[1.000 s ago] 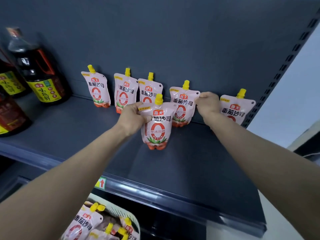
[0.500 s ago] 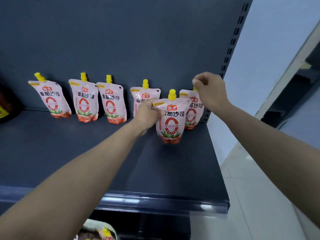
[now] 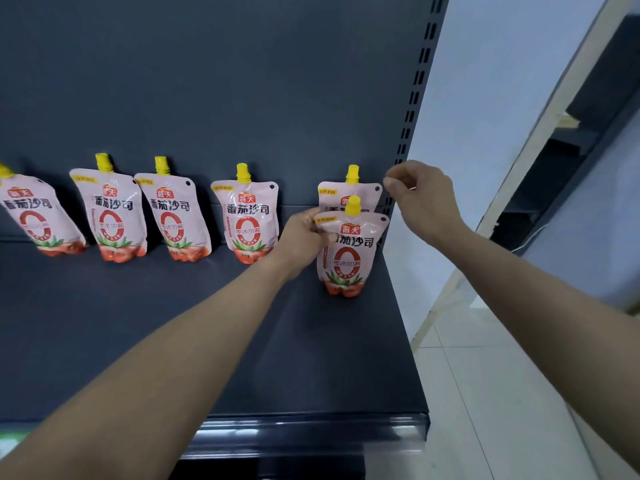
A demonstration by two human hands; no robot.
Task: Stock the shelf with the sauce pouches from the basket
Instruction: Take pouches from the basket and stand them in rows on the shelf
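Several pink sauce pouches with yellow caps lean against the back panel of the dark shelf (image 3: pixel 214 327). My left hand (image 3: pixel 304 239) grips the left edge of one sauce pouch (image 3: pixel 349 252), which stands upright on the shelf near its right end. Directly behind it stands another pouch (image 3: pixel 363 192), mostly hidden. My right hand (image 3: pixel 420 199) hovers just right of that rear pouch, fingers curled loosely, holding nothing. The basket is out of view.
The shelf's right upright (image 3: pixel 414 98) with its slots stands right beside the front pouch. Past it are a pale wall (image 3: pixel 491 81) and tiled floor (image 3: pixel 491 393). The shelf's front lip (image 3: pixel 311 427) runs along the bottom.
My left hand has carried the pouch rightward and set it in front of the rightmost pouch. My right hand has let go of the rear pouch and drawn back to the right. The view has swung right.
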